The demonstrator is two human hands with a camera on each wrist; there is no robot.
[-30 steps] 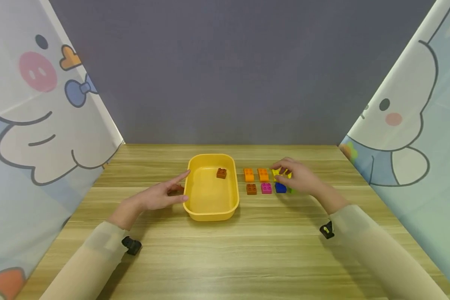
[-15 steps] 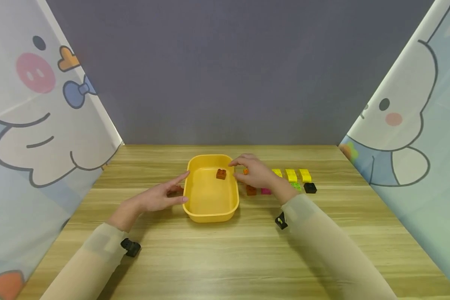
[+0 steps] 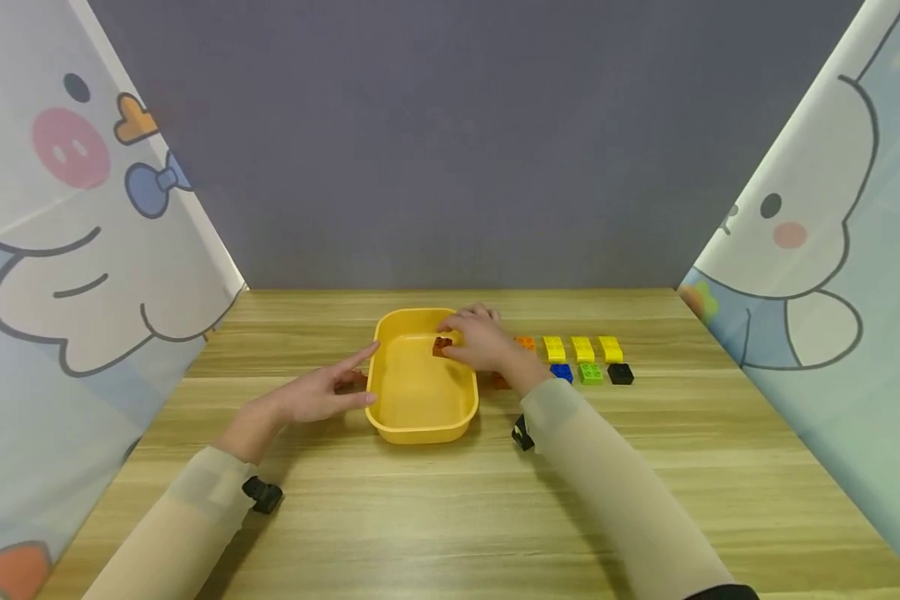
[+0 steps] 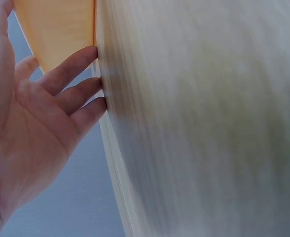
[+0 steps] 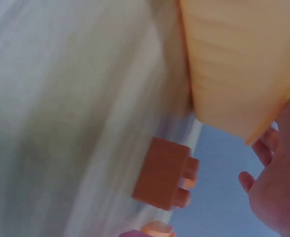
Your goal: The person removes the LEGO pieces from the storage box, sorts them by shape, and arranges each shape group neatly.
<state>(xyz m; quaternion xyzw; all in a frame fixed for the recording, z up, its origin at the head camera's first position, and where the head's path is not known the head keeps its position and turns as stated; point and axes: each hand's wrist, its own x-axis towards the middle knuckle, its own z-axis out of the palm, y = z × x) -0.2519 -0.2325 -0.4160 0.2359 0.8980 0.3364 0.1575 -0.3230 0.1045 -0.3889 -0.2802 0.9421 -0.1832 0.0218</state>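
A yellow plastic tray (image 3: 420,435) stands on the table, with one brown toy brick (image 3: 441,343) inside near its right wall. My left hand (image 3: 307,396) rests against the tray's left side, thumb and index finger stretched to the rim; in the left wrist view its lower fingers are loosely bent. Reaching over the right rim, my right hand (image 3: 480,342) has thumb and index finger spread on either side of the brown brick. The right wrist view hides the fingertips behind the tray wall (image 5: 238,64), so contact is unclear.
Right of the tray lie two rows of toy bricks: an orange brick (image 3: 525,342), yellow bricks (image 3: 582,349), a blue brick (image 3: 562,372), a green brick (image 3: 590,373) and a black brick (image 3: 621,374). Another brown brick (image 5: 161,173) lies just outside the tray. My right arm covers some bricks.
My right hand has moved left from the yellow and blue bricks, over the tray's right rim, to the brown brick inside. Left hand, tray and that brick have stayed in place.
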